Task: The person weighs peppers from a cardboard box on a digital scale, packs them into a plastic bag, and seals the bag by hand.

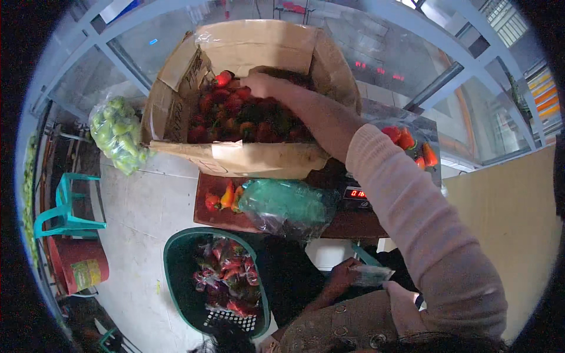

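From the head camera, looking down: the right hand (259,84) is stretched far forward into a big cardboard box (247,157) that stands tilted on the far edge of a dark wooden table (353,223). The box is heaped with red peppers (241,117), a few dark or orange among them. The fingers curl down over the pile near the box's far left corner, just beside one bright red pepper (223,77) on top; whether they are already closed on a pepper I cannot tell, as the back of the hand hides the tips.

The left hand (344,275) sits low, near the person's lap under the table's near edge, pinched on a small clear plastic bag (371,273).

These peppers look light, smooth and waxy, firm-walled but hollow, so I judge they bruise or crack if squeezed hard. Best hold is around the shoulder near the stem, lifting one clear of the heap so the others do not roll.

On the table's near left corner lie loose red and orange peppers (222,199) beside a crumpled green plastic bag (285,206). A scale (356,194) with a red display sits toward the right edge, more peppers in a bag (412,141) behind it. On the floor, a green basket (176,276) holds bagged peppers; a sack of green peppers (116,134) hangs at the box's left.
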The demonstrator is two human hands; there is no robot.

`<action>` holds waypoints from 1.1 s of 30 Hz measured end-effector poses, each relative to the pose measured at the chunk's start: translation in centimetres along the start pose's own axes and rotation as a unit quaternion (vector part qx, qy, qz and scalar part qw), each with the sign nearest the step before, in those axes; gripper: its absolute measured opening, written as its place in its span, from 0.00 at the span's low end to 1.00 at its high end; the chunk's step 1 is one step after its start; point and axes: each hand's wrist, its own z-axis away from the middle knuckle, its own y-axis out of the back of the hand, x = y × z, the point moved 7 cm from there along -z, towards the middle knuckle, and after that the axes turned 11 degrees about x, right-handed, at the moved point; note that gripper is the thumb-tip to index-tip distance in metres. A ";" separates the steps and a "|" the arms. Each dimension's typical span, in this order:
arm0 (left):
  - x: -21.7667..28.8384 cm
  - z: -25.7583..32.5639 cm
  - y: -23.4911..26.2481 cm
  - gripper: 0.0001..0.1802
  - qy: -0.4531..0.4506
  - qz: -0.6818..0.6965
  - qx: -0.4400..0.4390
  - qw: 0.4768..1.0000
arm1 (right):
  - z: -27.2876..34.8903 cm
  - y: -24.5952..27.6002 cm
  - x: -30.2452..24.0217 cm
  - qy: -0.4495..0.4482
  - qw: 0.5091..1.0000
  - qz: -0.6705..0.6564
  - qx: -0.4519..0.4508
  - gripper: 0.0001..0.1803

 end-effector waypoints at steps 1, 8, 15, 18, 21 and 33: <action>-0.8 -0.1 -0.1 0.13 0.021 0.023 -0.003 1.000 | 0.2 0.9 -0.9 0.001 0.996 -0.061 -0.072 0.18; 1.2 0.0 1.7 0.12 0.015 -0.006 0.034 0.999 | 8.3 19.9 -0.7 0.011 0.873 -0.395 0.285 0.22; -0.7 -1.2 1.5 0.13 -0.035 -0.161 0.058 0.985 | 32.9 21.2 2.8 -0.294 0.928 -0.123 0.193 0.20; -0.5 -1.3 2.4 0.13 -0.079 -0.146 0.070 0.984 | 37.9 18.5 0.4 -0.282 0.911 -0.207 0.218 0.21; 0.3 -0.8 2.7 0.14 -0.097 -0.132 0.075 0.984 | 39.9 16.6 -0.5 -0.287 0.929 0.020 0.234 0.23; 0.6 0.3 3.2 0.17 -0.063 -0.244 0.108 0.962 | 40.4 18.6 -3.9 -0.345 0.904 0.118 0.223 0.17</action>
